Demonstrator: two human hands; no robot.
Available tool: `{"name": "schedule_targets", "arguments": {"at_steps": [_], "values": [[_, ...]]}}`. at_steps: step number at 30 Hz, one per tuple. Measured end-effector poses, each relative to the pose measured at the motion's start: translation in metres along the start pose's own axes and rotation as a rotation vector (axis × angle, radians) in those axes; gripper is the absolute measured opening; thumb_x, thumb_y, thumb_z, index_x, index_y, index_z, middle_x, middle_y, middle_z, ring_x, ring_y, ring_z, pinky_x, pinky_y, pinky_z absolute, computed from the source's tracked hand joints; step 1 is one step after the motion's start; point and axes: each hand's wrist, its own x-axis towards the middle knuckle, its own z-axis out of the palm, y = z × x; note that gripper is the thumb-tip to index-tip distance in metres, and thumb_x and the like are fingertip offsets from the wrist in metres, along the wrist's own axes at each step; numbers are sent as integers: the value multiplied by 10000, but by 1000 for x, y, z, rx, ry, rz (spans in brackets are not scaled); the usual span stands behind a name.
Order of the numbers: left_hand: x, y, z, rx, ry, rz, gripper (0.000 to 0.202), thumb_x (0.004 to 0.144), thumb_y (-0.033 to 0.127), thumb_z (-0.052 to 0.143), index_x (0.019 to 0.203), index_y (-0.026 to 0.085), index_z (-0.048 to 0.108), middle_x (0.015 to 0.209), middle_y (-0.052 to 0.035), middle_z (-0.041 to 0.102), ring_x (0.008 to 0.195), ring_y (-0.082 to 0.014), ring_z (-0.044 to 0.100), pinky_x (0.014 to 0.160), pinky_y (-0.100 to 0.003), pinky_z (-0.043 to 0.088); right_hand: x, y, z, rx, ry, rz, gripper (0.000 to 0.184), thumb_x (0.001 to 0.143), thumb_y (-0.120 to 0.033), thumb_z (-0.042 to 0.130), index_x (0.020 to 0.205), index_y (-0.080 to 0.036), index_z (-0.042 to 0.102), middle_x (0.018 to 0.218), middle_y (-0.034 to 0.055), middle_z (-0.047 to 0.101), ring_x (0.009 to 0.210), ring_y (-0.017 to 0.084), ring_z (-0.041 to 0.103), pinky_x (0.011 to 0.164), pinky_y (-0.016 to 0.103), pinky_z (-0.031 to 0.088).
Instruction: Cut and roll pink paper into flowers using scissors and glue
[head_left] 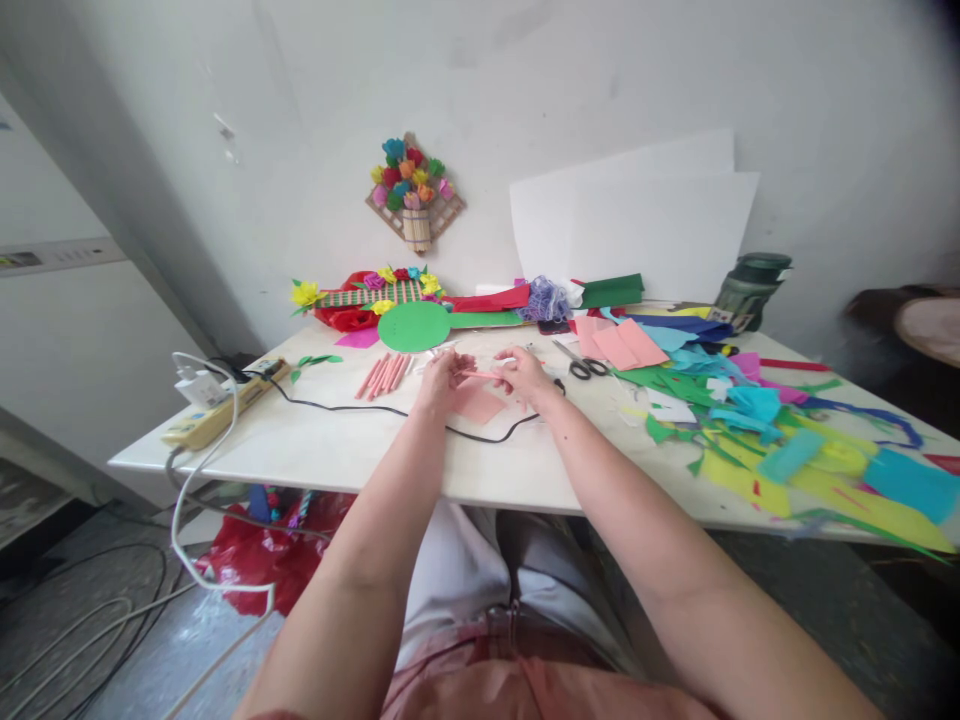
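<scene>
Between my two hands, just above the table, is a thin pink paper roll (482,375). One end sits in the fingers of my left hand (452,372), the other in the fingers of my right hand (520,374); both hands are closed on it. Under them lies a pink paper sheet (477,402). To the left, several finished pink paper rolls (383,376) lie side by side. Scissors (583,366) with black handles rest right of my right hand, close to a stack of pink paper pieces (628,345).
A black cable (352,408) crosses the table in front of my hands from a power strip (225,405). Colourful paper scraps (757,420) cover the right side. Behind are a green paddle-shaped piece (414,327), purple shredded strands (547,300) and a dark bottle (752,290).
</scene>
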Motion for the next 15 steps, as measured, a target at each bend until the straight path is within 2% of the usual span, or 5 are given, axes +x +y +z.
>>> {"name": "schedule_targets", "arguments": {"at_steps": [4, 7, 10, 15], "values": [[0, 0, 0, 64, -10, 26, 234, 647, 340, 685, 626, 156, 540, 587, 20, 542, 598, -106, 568, 695, -264, 464, -3, -4, 0, -34, -3, -12, 189, 702, -125, 574, 866, -179, 497, 458, -69, 565, 334, 62, 420, 337, 149, 329], [-2, -1, 0, 154, -23, 9, 242, 605, 350, 720, 694, 149, 620, 661, -7, 591, 633, -111, 568, 684, -252, 444, -3, -4, -1, -46, -1, -27, 200, 693, -132, 578, 870, -183, 499, 459, -72, 565, 333, 62, 419, 345, 151, 335], [-4, -1, 1, 286, -35, -14, 274, 627, 403, 708, 720, 147, 672, 715, -43, 639, 662, -133, 576, 692, -266, 430, -1, -3, -1, -51, 0, -43, 206, 685, -141, 588, 864, -186, 498, 455, -74, 562, 336, 62, 420, 358, 157, 347], [-8, -2, 2, 430, -126, -41, 223, 629, 368, 727, 647, 151, 682, 578, -20, 600, 586, -141, 537, 598, -263, 389, -1, -1, -2, -58, 2, -69, 204, 687, -165, 592, 865, -192, 497, 461, -78, 559, 342, 60, 416, 365, 159, 355]]}}
